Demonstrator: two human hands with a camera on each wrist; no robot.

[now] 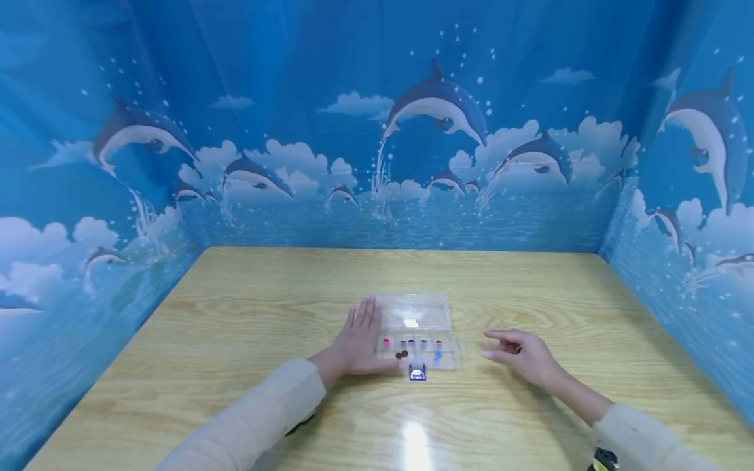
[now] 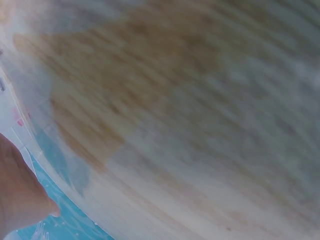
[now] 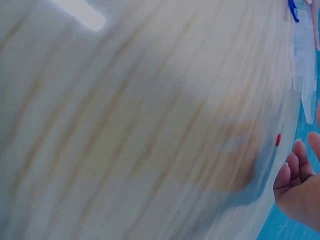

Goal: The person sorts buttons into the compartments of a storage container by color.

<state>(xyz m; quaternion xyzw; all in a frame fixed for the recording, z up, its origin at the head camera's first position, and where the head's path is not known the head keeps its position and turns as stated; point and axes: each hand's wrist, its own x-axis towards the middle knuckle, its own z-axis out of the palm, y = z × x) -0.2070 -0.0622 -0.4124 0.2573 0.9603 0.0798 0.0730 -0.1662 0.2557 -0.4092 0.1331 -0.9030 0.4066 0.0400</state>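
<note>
A clear plastic compartment box (image 1: 453, 356) lies on the table with its transparent lid (image 1: 412, 311) folded back. Small pieces sit in it: pink and dark ones along the back row, black discs (image 1: 402, 354) front left, blue pieces (image 1: 438, 356) front right. My left hand (image 1: 359, 340) rests along the box's left side, fingers straight, thumb along the front edge. A blue-framed clear piece (image 1: 417, 373) is at the front edge near that thumb. To the right of the box, my right hand (image 1: 524, 356) hovers with thumb and forefinger apart, nothing visible between them.
The wood-grain table (image 1: 283, 288) reflects a bright light near its front. A blue dolphin-print curtain (image 1: 353, 131) stands round its back and sides. In the right wrist view, a small red piece (image 3: 278, 140) shows near the right fingers.
</note>
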